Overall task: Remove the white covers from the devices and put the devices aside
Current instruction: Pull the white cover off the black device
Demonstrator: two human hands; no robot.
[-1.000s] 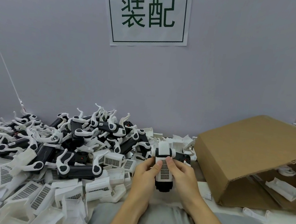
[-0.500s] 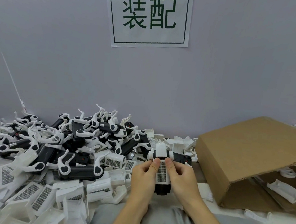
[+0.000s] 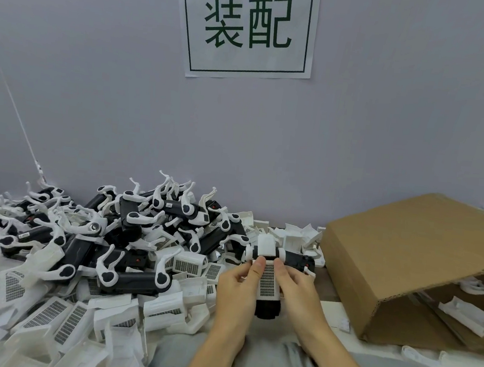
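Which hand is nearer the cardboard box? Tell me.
Right. The right hand grips the device on the side facing the cardboard box; the left hand grips the device's far side, away from the box.

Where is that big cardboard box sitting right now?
In the head view the cardboard box lies tipped on its side at the right, against the wall, just right of the device gripped by both hands, with loose white covers inside it.

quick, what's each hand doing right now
Left hand: gripping the device, thumb on its white cover.
Right hand: gripping the same device.
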